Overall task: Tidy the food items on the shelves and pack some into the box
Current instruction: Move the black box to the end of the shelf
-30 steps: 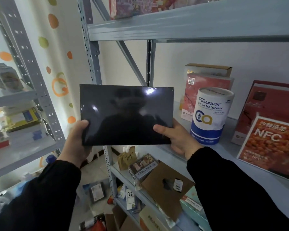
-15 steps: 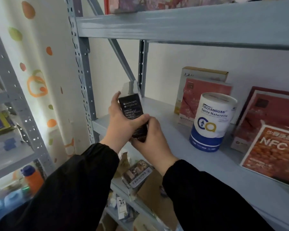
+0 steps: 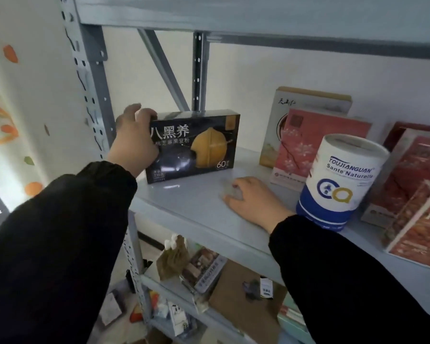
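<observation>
Left hand (image 3: 134, 141) grips the left end of the black box (image 3: 199, 145), upright on the shelf (image 3: 196, 209) by its left post (image 3: 94, 95), while right hand (image 3: 252, 201) rests relaxed & empty nearby; the box is prob. best squared w/ the front edge, label out, before release.

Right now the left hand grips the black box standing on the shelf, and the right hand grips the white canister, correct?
Not quite. The head view shows the right hand gripping nothing: it rests on the shelf left of the white canister. The left hand does grip the black box standing on the shelf.
</observation>
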Demonstrator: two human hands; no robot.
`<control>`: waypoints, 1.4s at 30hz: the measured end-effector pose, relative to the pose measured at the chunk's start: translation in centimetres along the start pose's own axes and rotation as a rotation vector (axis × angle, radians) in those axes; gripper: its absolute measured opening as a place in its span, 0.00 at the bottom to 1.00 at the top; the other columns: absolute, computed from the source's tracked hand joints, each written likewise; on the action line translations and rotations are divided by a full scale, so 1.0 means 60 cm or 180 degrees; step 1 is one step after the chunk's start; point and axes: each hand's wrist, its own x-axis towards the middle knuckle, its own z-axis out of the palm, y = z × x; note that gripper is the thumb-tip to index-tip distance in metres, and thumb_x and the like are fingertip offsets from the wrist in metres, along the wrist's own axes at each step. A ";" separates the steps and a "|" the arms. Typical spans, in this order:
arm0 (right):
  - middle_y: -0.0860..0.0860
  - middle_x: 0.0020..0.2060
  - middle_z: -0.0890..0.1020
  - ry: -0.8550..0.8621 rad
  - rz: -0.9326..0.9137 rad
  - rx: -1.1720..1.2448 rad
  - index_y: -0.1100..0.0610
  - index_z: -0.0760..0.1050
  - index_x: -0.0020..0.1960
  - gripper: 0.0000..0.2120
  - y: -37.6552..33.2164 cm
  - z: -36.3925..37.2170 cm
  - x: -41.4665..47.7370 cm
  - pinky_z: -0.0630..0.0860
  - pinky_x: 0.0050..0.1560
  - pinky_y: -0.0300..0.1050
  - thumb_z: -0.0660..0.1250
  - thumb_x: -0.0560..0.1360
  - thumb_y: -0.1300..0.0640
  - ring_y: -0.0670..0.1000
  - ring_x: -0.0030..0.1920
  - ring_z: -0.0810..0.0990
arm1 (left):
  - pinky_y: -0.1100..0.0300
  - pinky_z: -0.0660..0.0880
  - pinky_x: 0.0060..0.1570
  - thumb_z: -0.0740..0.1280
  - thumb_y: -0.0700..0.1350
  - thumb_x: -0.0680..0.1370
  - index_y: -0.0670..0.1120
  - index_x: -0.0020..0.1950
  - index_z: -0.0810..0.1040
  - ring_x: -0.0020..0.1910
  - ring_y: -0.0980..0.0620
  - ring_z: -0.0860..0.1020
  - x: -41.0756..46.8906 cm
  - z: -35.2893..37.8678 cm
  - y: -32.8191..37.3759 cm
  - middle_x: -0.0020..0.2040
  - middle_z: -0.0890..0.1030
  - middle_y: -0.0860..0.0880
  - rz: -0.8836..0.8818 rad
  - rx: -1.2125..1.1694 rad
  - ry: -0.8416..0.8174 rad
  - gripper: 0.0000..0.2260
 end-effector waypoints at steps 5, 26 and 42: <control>0.56 0.72 0.72 0.0072 0.0170 0.0022 0.54 0.69 0.76 0.31 -0.004 0.003 0.020 0.68 0.73 0.51 0.60 0.81 0.35 0.57 0.72 0.71 | 0.22 0.56 0.71 0.77 0.52 0.72 0.49 0.79 0.63 0.73 0.37 0.67 0.061 0.035 0.025 0.75 0.71 0.46 0.0930 0.1710 -0.0525 0.39; 0.51 0.71 0.75 0.0256 0.0357 -0.0053 0.53 0.73 0.72 0.22 -0.004 0.019 0.023 0.67 0.73 0.50 0.62 0.82 0.44 0.54 0.72 0.70 | 0.40 0.71 0.63 0.74 0.33 0.69 0.38 0.69 0.70 0.58 0.33 0.76 0.228 0.158 0.002 0.65 0.77 0.39 0.2230 0.1436 -0.0366 0.29; 0.49 0.71 0.74 0.0307 0.0387 -0.0135 0.52 0.72 0.73 0.21 -0.014 0.013 0.018 0.66 0.72 0.46 0.61 0.83 0.45 0.51 0.72 0.69 | 0.33 0.70 0.59 0.76 0.28 0.60 0.34 0.62 0.74 0.56 0.29 0.76 0.229 0.170 -0.002 0.61 0.78 0.36 0.2751 0.0748 -0.0322 0.31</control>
